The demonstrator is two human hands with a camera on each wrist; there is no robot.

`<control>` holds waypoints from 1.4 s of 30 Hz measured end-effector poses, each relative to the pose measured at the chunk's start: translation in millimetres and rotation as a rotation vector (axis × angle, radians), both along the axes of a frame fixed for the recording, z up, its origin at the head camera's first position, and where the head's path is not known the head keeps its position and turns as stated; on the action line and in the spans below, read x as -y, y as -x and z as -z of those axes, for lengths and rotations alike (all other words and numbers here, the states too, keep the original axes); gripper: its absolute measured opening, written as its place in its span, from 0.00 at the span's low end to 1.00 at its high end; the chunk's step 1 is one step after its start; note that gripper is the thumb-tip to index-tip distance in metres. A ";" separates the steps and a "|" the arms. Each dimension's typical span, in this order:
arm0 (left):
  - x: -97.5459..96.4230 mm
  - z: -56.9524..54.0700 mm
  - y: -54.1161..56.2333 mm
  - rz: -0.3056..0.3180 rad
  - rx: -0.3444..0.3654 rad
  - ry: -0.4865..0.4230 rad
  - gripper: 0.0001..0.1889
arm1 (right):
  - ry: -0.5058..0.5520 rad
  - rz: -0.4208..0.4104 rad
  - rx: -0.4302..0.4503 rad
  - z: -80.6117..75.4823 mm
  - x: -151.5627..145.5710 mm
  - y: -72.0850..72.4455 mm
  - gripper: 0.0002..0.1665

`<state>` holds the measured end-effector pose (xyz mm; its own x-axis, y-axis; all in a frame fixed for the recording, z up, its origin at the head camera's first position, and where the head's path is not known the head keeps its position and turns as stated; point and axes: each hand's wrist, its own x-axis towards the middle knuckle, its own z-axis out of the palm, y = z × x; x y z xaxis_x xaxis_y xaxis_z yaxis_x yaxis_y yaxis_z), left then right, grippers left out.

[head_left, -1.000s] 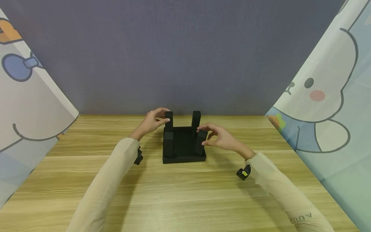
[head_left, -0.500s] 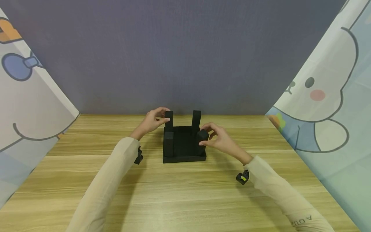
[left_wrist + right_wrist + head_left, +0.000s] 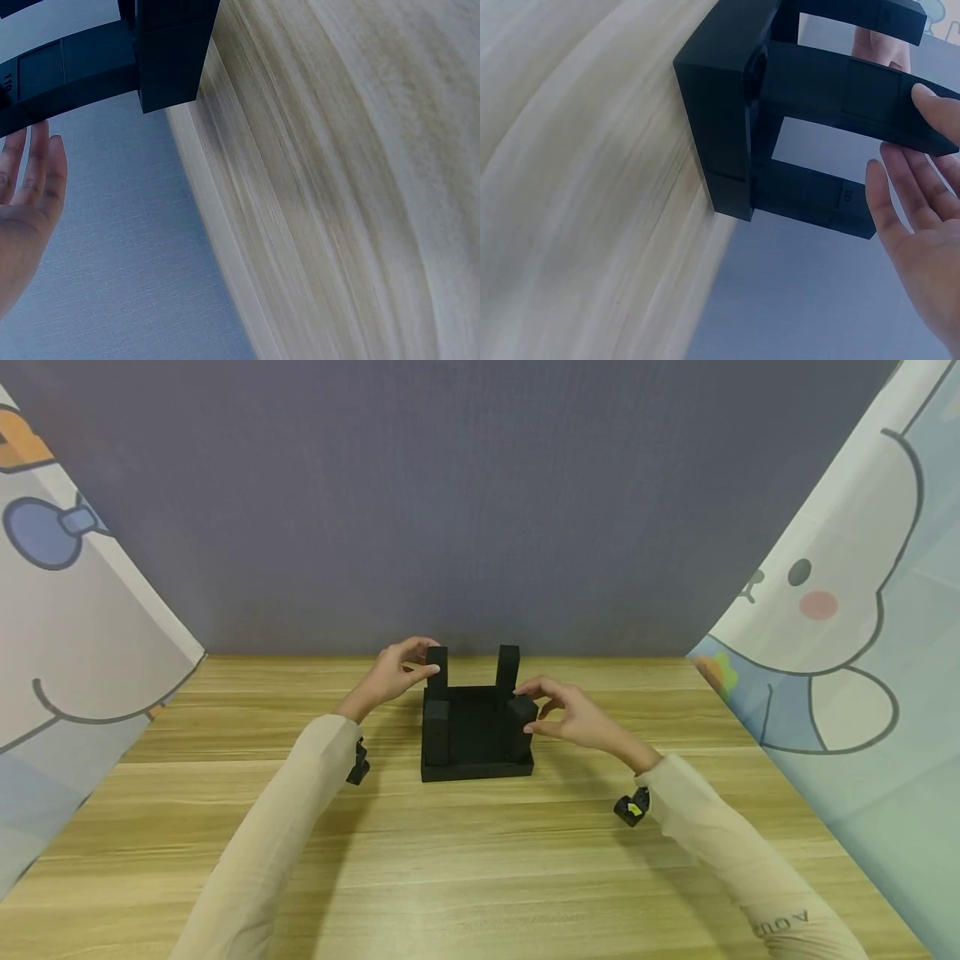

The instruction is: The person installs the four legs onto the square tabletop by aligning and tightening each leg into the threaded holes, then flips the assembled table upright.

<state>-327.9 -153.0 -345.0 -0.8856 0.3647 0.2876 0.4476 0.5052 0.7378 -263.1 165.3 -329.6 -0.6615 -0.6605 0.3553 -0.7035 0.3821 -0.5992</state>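
A black square base (image 3: 476, 772) with upright black posts at its corners stands on the table. My left hand (image 3: 390, 675) holds the top of the back left post (image 3: 438, 687) between thumb and fingers. With thumb and fingertips, my right hand (image 3: 573, 718) pinches the upper end of the front right post (image 3: 522, 703). Seen from the right wrist, the thumb (image 3: 934, 112) presses one face of that post, fingers behind it. The front left post (image 3: 437, 735) and back right post (image 3: 507, 670) are untouched. In the left wrist view, fingers (image 3: 36, 169) lie against a post (image 3: 82, 64).
The wood-grain table (image 3: 465, 860) runs up to a grey wall panel (image 3: 465, 510) behind the base. Cartoon-printed sheets (image 3: 840, 610) flank both sides. A small black device hangs at each wrist, and beige sleeves cover both forearms.
My right hand swung inward and then back out, its wrist tipping with it. The front right post's top has turned and stands straighter than a second ago. The left hand stays put.
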 end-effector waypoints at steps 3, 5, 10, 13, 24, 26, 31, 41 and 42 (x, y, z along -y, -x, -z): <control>0.0 0.1 -0.3 -0.002 0.008 0.005 0.21 | 0.005 0.023 -0.002 2.6 0.3 -1.0 0.29; 0.0 0.2 -0.5 -0.001 0.011 0.005 0.21 | 0.021 0.056 -0.001 5.1 0.9 -2.6 0.28; 0.2 0.4 -1.2 0.001 0.010 0.003 0.21 | 0.066 0.151 -0.022 10.9 4.7 -8.3 0.26; 0.0 0.5 -1.3 -0.003 0.012 0.003 0.21 | 0.071 0.182 -0.042 12.7 6.2 -10.5 0.26; -0.8 0.9 -1.8 0.000 -0.001 0.006 0.21 | 0.015 0.061 -0.038 5.4 1.6 -7.5 0.29; -0.7 0.9 -1.8 0.003 -0.005 0.004 0.21 | 0.006 0.048 -0.039 3.7 1.5 -7.0 0.29; -0.6 0.5 -1.8 0.001 -0.002 0.003 0.21 | 0.005 0.094 -0.045 3.4 3.7 -9.1 0.27; -0.8 0.2 0.2 0.001 -0.012 0.006 0.21 | 0.017 0.114 -0.056 6.3 4.8 -9.7 0.30; -0.6 0.5 0.4 0.000 -0.012 0.006 0.21 | 0.013 0.096 -0.047 5.8 4.1 -8.6 0.31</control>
<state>-328.3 -152.4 -345.5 -0.8820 0.3663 0.2965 0.4567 0.5094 0.7293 -254.4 161.2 -335.4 -0.7036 -0.5900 0.3960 -0.6917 0.4414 -0.5715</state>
